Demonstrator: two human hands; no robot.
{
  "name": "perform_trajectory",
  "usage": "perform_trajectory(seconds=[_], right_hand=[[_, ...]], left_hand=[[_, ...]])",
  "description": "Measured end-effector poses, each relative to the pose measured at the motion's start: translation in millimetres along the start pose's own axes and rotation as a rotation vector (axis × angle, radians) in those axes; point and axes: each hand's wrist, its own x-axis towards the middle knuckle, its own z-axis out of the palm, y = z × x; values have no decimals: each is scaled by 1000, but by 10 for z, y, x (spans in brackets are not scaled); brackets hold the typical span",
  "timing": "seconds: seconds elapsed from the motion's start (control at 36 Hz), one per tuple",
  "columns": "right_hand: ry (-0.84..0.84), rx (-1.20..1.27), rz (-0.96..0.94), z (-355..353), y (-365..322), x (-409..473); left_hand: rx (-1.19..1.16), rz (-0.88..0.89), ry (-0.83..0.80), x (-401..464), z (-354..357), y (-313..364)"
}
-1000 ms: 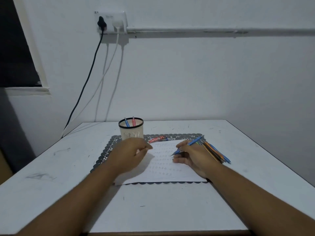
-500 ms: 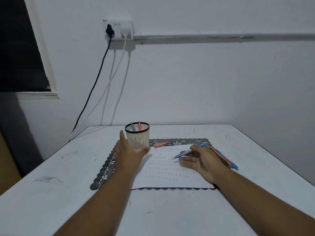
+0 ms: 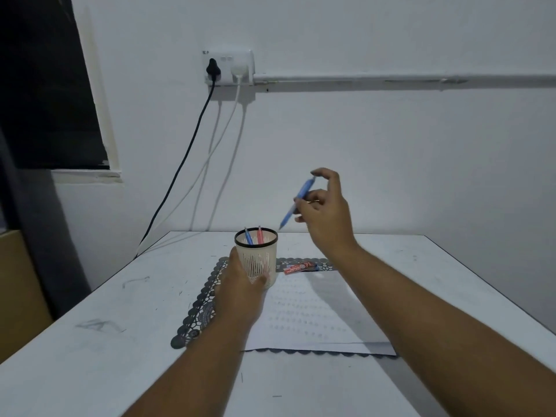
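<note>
White-topped bench, scuffed and marked with pen strokes, pushed against a plain white wall. Far left: dark window opening with a pale sill, and a brown board beside the bench, cut off by the frame. On the wall is a socket plate with a black cable and white cables hanging down behind the bench. A wall conduit runs right from the plate.

On the bench, a dark lace mat lies under a sheet of paper. Only the mat's left, far and near edges show.

The left hand grips the pen cup, which stands on the mat's far left part. The thumb is on its near face and the fingers curl round its left side, mostly hidden behind it. The hand covers part of the cup's base. A blue pen in the cup and a red pen in the cup show only their tops above the black rim.

The right hand is raised above and right of the cup. Its fingers pinch the held blue pen, tilted with the tip down, in the air near the rim and not touching it.

A red packet lies on the mat's far edge, just right of the cup. It carries white print: what looks like a 7 shows, the rest is too small to read. The paper carries faint rows of marks, not legible.

Both forearms are cut off at the bottom edge.
</note>
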Motion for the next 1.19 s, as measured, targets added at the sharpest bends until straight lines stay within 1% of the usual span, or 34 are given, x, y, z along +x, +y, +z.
perform_trajectory(seconds=[0.11, 0.22, 0.47, 0.53, 0.61, 0.83, 0.89, 0.94, 1.0, 1.08, 1.14, 1.19], right_hand=[[-56, -139, -43, 296, 46, 95], [-125, -316, -41, 464, 131, 108], [-272, -634, 90, 590, 376, 74], [-306, -656, 122, 606, 432, 70], [-317, -608, 155, 588, 501, 43], [-223, -580, 113, 211, 644, -229], [-254, -572, 148, 79, 680, -318], [-339, -625, 192, -58, 724, -441], [-448, -747, 195, -194, 793, -610], [-538, -818, 225, -367, 880, -835], [-573, -826, 218, -430, 931, -891], [-602, -826, 162, -459, 972, -912]], left_hand=[[34, 22, 15, -9, -8, 3], [52, 26, 13, 6, -14, 1], [68, 49, 17, 14, -15, -16], [62, 54, 19, 9, -22, -6], [67, 57, 14, 15, -28, -9], [109, 38, 22, 48, -3, -54], [163, 30, 48, 44, -17, -15], [243, 17, 109, 10, -78, 96], [279, 91, 234, -42, -146, 224], [292, 335, 428, -118, -157, 333], [292, 510, 426, -185, -131, 408], [284, 648, 295, -264, -73, 445]])
